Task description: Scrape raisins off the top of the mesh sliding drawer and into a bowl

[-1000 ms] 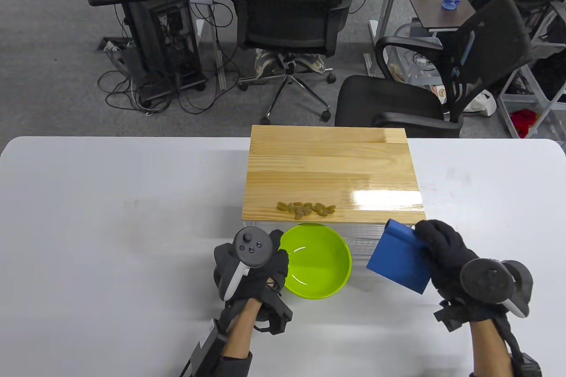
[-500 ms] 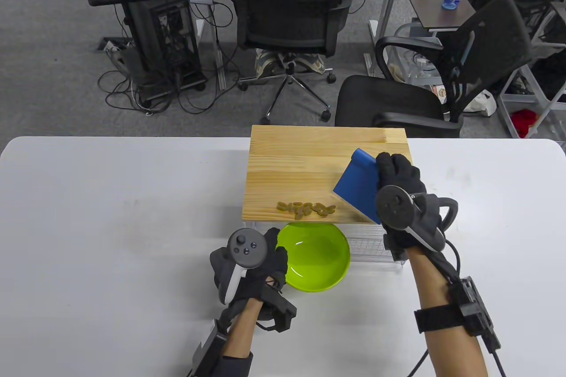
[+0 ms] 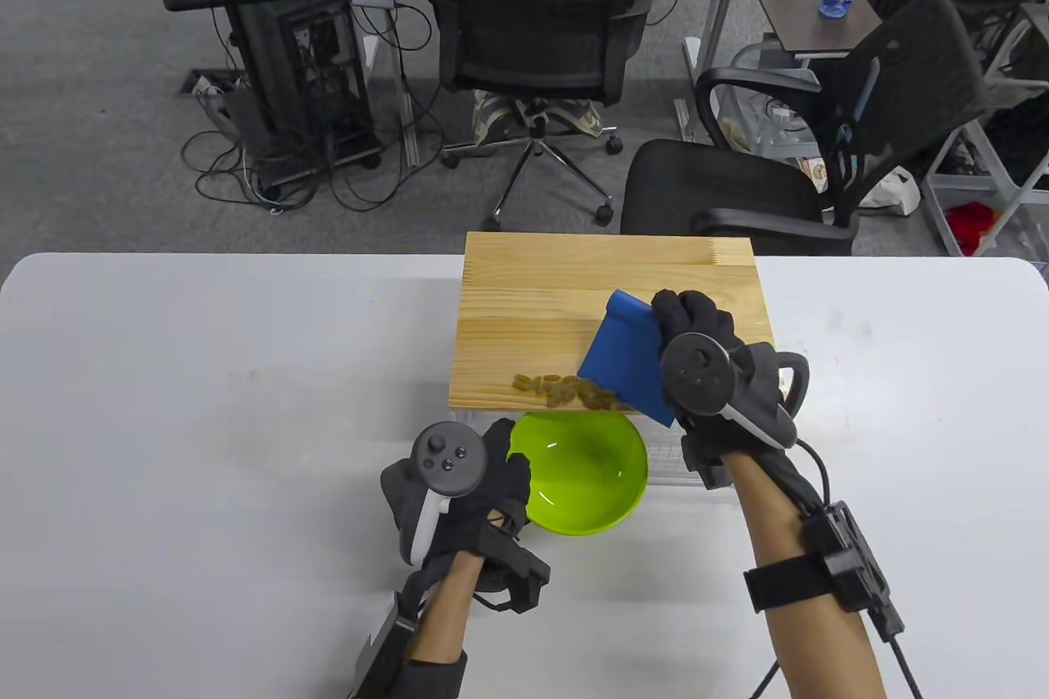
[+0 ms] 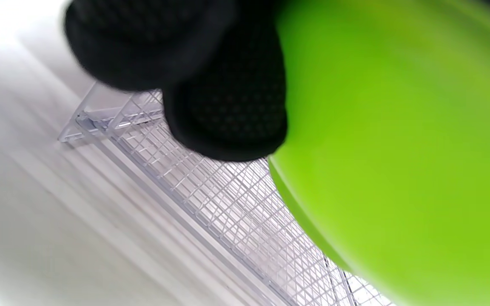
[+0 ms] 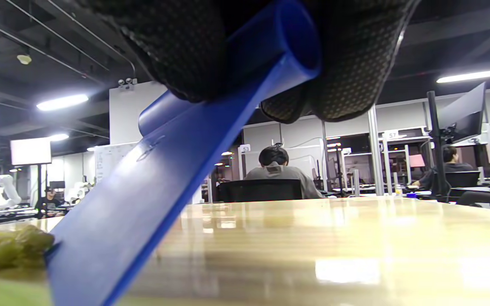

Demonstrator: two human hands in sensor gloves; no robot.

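Holding steady at lower centre-left of the table view, the left hand (image 3: 459,486) curls its fingers (image 4: 228,123) round the left rim of the green bowl (image 3: 586,478), gripping it just below the near edge of the wooden top. Worth keeping that rim tucked under the overhang, close against the clear mesh sliding drawer (image 4: 211,199), so nothing drops onto the white tabletop (image 3: 205,404). Lying at centre frame, close to the near edge of the wooden top (image 3: 574,289), the raisins (image 3: 557,388) sit in a short row directly above the bowl. Best swept in one even pull toward the lower edge of the frame, not sideways, or the left end of the row may miss the bowl. Further right, the blue scraper (image 3: 627,359) leans on the wood with its lower edge touching the right end of the row. Advisable to keep that edge flat on the board, as seen in the right wrist view, so no raisin slips beneath. At right of centre, the right hand (image 3: 705,347) grips the scraper by its rolled top edge
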